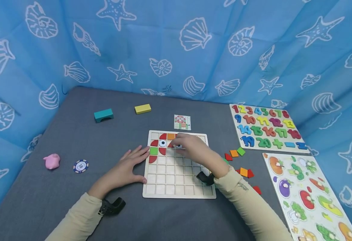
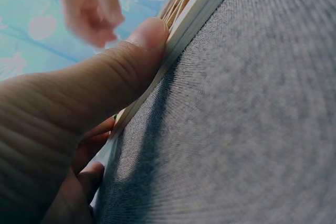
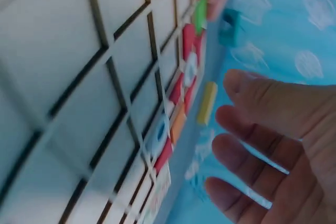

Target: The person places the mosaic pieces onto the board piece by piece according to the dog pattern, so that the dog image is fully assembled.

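- The grid board is laid flat at the middle of the surface, presumably so that its cells can be reached from either side.
- The left hand is rested along the board's left edge, with straight fingers and the thumb set against the rim; by this touch the board is apparently steadied. Nothing is grasped.
- The right hand is held above the far rows, well apart from the left, its thumb and fingers parted; no piece is seen between them, and in the right wrist view the fingertips are seen clear of the board.
- In the far left part of the board, a green square tile, an orange square tile, red quarter-circle tiles and two eye tiles are seated; by the cell dividers they are probably held from shifting.
- A small pattern card is placed just beyond the far edge, likely where it can be viewed without being covered.
- Loose tiles are scattered right of the board, near the right arm, seemingly for short reaches.
- The number puzzle and vegetable puzzle are set at the right, and the pink pig, poker chip, teal arch block and yellow block at the left and far side, all off the board.
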Action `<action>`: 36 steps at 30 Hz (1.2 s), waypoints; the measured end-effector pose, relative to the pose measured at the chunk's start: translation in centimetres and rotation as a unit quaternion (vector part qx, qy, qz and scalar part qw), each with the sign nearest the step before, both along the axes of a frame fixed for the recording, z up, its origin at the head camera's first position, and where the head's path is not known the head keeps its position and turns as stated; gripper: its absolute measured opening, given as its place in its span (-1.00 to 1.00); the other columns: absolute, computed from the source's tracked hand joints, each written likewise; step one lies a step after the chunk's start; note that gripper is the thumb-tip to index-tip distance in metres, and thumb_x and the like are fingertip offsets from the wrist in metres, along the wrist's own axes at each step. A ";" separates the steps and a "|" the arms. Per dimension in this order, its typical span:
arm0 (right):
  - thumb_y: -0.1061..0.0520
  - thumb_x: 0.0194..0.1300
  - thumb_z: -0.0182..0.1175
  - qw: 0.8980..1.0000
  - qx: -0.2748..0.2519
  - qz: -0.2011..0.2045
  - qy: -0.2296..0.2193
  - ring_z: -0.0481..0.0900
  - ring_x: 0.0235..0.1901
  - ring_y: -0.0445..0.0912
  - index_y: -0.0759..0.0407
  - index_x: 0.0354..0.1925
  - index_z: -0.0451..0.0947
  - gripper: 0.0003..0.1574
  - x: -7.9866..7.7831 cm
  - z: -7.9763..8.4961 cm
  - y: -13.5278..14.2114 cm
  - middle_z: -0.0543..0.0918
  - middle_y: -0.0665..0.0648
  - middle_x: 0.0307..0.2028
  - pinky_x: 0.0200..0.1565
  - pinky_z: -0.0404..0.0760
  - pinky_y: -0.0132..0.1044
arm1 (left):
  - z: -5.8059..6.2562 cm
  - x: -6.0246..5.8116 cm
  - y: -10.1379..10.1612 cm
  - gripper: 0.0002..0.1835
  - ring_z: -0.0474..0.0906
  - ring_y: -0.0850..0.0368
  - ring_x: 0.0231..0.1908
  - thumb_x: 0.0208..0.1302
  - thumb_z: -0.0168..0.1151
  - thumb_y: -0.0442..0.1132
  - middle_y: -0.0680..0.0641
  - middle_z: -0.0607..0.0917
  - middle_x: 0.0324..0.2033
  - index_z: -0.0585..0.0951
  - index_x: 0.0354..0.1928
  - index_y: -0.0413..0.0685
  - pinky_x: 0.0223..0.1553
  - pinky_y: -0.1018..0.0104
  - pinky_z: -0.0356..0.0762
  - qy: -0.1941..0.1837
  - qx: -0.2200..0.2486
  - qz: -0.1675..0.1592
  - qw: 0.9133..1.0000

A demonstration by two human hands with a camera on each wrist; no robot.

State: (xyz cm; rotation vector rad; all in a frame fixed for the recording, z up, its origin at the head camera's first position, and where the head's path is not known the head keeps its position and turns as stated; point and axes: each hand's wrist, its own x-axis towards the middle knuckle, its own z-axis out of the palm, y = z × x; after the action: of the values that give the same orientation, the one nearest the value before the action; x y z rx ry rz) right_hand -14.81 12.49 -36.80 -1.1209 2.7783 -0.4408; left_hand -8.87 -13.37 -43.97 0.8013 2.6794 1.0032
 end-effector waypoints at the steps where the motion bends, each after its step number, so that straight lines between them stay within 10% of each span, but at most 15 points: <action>1: 0.20 0.05 0.28 1.000 0.011 0.017 0.004 0.52 -0.32 -0.19 -0.01 -0.20 0.62 -0.72 -0.3 -0.2 -0.7 0.56 -0.02 -0.29 -0.29 0.50 -0.34 | 0.1 0.0 0.0 0.01 -0.14 -0.01 0.35 -0.22 0.37 0.16 0.02 0.11 0.33 0.17 0.32 -0.01 0.26 -0.10 -0.25 0.000 0.000 -0.001 1.000; 20: 0.17 0.07 0.23 0.980 0.155 0.117 0.038 0.52 -0.33 -0.18 -0.09 -0.12 0.57 -0.65 -2.5 -0.8 -4.4 0.58 -0.03 -0.20 -0.28 0.52 -0.30 | 0.2 0.0 0.0 0.01 -0.16 0.02 0.35 -0.22 0.37 0.15 0.05 0.10 0.33 0.16 0.32 0.01 0.27 -0.09 -0.26 -0.011 0.001 -0.003 1.000; 36: 0.16 0.07 0.21 0.928 0.276 0.201 0.147 0.54 -0.34 -0.14 -0.25 -0.05 0.51 -0.54 -2.8 0.1 -6.0 0.62 -0.06 -0.26 -0.30 0.48 -0.24 | 0.3 0.0 -0.1 0.02 -0.17 0.01 0.35 -0.22 0.35 0.18 0.05 0.09 0.34 0.15 0.32 0.02 0.26 -0.10 -0.26 -0.008 -0.003 -0.005 1.000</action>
State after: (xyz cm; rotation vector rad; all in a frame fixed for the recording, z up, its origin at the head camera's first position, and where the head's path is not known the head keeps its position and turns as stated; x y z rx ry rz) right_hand -17.63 6.51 -36.66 -1.6236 2.5118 0.5587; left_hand -8.90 -13.50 -43.70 0.8016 2.6600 0.9955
